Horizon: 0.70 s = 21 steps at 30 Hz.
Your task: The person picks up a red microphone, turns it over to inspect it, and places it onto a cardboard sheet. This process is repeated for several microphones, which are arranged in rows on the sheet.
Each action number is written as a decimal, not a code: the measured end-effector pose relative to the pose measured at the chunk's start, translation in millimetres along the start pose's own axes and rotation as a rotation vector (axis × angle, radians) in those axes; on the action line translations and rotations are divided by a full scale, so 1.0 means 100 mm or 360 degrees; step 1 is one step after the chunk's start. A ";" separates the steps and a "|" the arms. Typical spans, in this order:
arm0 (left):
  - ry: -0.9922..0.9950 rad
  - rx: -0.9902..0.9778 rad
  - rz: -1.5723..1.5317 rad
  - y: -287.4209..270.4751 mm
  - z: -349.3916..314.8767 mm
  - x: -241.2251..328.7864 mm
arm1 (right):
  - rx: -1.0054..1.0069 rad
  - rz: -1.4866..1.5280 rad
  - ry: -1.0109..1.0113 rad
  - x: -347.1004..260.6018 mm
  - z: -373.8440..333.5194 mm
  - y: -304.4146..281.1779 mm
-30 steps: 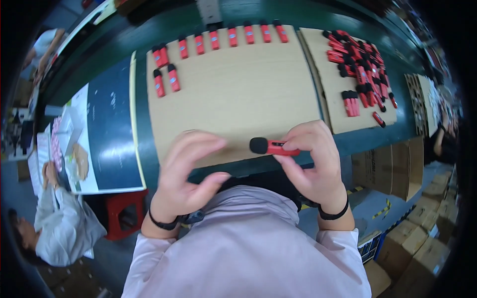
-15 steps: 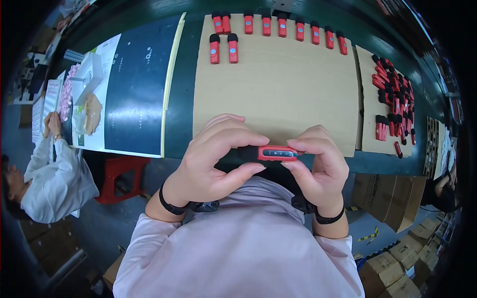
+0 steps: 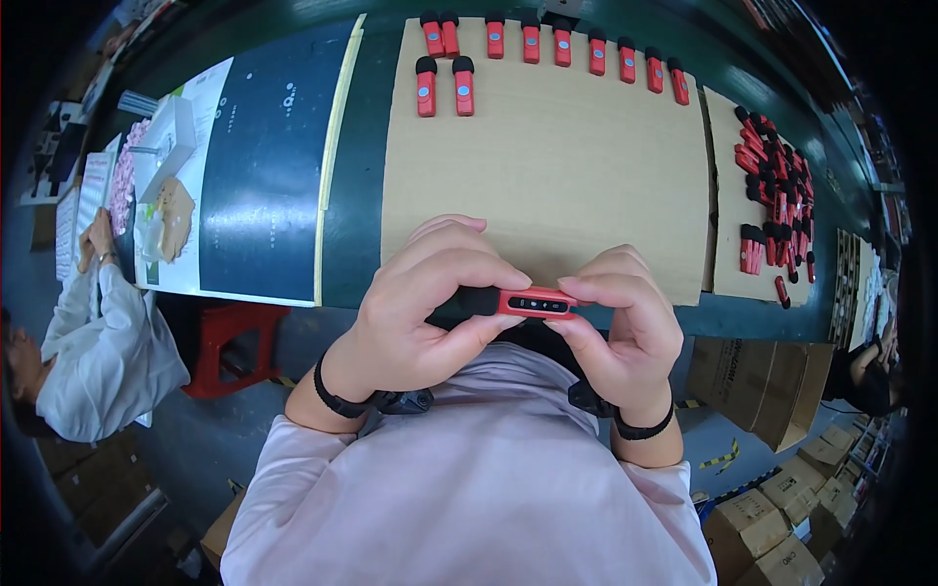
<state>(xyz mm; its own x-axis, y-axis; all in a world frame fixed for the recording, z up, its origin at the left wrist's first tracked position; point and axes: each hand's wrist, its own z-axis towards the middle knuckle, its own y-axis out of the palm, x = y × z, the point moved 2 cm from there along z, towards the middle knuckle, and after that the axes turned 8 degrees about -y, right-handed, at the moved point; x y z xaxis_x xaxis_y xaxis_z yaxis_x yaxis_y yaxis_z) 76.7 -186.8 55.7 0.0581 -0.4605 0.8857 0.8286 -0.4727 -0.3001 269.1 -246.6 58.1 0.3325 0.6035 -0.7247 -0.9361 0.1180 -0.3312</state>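
A small red wireless microphone [image 3: 538,304] with a black foam cap lies level between my hands, in front of my body. My left hand [image 3: 415,303] is closed on the foam-capped end, thumb below and forefinger above. With thumb and forefinger my right hand [image 3: 630,322] pinches the other, bare red end. A black oval panel with small light marks faces up from the microphone's side. Part of the foam cap is hidden by my left fingers.
Cardboard sheets [image 3: 547,166] cover the green table; along the far edge stand several similar red microphones [image 3: 531,41]. A heap of more microphones [image 3: 777,190] lies at right. At left are a dark blue mat [image 3: 264,176], a white tray [image 3: 171,146] and a seated person [image 3: 107,342].
The microphone has shifted slightly left and rolled a little, so its panel now looks dark instead of shiny. Both hands keep their hold. The view has moved slightly.
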 end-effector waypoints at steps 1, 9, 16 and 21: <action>0.0000 -0.0003 -0.0001 0.01 0.01 0.01 | 0.0004 0.0000 -0.0007 0.00 0.00 0.00; -0.0120 -0.0082 -0.0050 0.07 0.02 -0.02 | 0.0044 0.0024 -0.0043 0.03 -0.02 0.03; 0.0030 -0.0038 0.0092 0.10 0.05 0.03 | 0.0010 0.0081 0.0020 0.02 -0.01 0.03; 0.0096 -0.0047 0.0128 0.11 0.07 0.05 | 0.0066 0.0063 -0.0111 0.04 -0.06 0.05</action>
<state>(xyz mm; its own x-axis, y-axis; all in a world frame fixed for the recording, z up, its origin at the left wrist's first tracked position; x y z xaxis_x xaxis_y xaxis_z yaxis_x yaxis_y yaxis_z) 90.2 -189.0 59.0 0.0895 -0.5420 0.8356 0.8056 -0.4540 -0.3807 266.2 -248.3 49.3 0.2880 0.6616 -0.6923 -0.9527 0.1249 -0.2770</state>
